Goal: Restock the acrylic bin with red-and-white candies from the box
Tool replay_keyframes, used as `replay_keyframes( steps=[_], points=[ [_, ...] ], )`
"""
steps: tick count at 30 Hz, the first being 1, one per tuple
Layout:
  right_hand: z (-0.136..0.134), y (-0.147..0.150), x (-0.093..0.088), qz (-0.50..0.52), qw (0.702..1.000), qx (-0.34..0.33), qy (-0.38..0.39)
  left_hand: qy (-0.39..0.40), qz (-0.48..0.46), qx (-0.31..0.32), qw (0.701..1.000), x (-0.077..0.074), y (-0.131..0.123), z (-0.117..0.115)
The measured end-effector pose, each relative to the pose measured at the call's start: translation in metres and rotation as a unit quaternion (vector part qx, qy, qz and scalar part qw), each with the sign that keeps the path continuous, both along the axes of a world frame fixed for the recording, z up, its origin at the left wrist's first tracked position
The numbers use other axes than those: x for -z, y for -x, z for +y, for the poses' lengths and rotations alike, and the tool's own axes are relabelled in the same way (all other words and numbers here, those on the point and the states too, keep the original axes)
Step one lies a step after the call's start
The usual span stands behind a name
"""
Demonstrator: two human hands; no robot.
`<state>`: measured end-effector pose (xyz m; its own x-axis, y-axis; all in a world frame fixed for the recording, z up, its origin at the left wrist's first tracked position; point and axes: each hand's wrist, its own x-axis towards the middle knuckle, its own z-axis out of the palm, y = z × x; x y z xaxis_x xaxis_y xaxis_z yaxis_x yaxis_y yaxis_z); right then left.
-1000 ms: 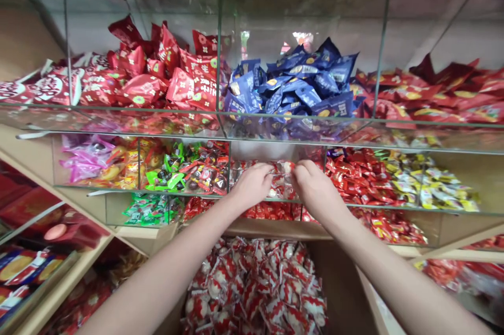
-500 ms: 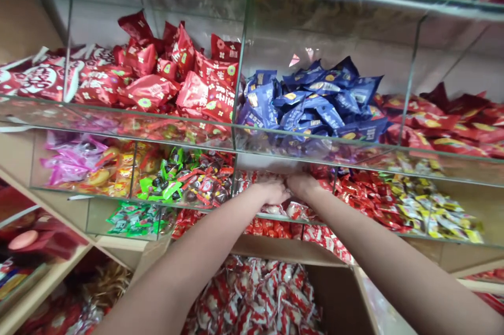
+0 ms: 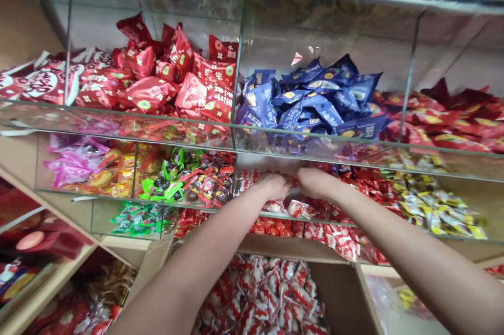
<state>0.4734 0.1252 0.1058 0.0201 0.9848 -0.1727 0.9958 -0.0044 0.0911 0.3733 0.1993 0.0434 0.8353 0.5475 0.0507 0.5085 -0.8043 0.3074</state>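
Note:
My left hand (image 3: pixel 274 187) and my right hand (image 3: pixel 313 182) both reach into the same glass compartment on the middle shelf. Around and below them lie red-and-white wrapped candies (image 3: pixel 299 209) in clear film. The left hand bends down over these candies, its fingers blurred and partly out of sight. A small gap separates it from the right hand, whose fingers point away from me and are mostly hidden. Below my forearms stands an open cardboard box (image 3: pixel 342 293), holding many similar red-and-white wrapped candies (image 3: pixel 271 293).
Blue packets (image 3: pixel 311 98) and red packets (image 3: pixel 153 88) fill the shelf above, behind a glass front edge (image 3: pixel 315 147). Chocolate-coloured candies (image 3: pixel 207 182) lie left of my hands, red candies (image 3: pixel 366 193) right. Green-wrapped candies (image 3: pixel 137 218) sit lower left.
My right hand has shifted a little to the right, widening the gap between the hands. The left hand has stayed nearly in place over the candies.

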Motion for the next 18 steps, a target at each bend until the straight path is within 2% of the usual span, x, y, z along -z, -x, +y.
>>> replay_keyframes(
  steps=[3,7,10,13,16,18],
  points=[
    [-0.023,0.008,-0.003,0.027,0.998,-0.036,0.041,0.007,-0.041,-0.051,0.998,-0.012,-0.001,0.001],
    [-0.035,0.016,0.011,0.033,0.998,-0.032,0.041,0.032,-0.098,-0.095,0.99,-0.03,0.013,-0.004],
    [-0.039,0.015,0.014,0.038,0.999,-0.032,0.009,0.061,-0.138,-0.09,0.984,-0.039,0.037,-0.018],
    [-0.051,0.009,0.006,0.063,0.996,-0.029,-0.06,0.102,-0.182,-0.055,0.977,-0.038,0.061,-0.04],
    [-0.07,0.007,0.004,0.171,0.972,-0.016,-0.162,0.22,-0.285,-0.014,0.933,-0.03,0.075,-0.062],
    [-0.08,0.01,0.013,0.297,0.934,-0.003,-0.198,0.304,-0.336,0.0,0.892,-0.024,0.077,-0.072]
  ],
)
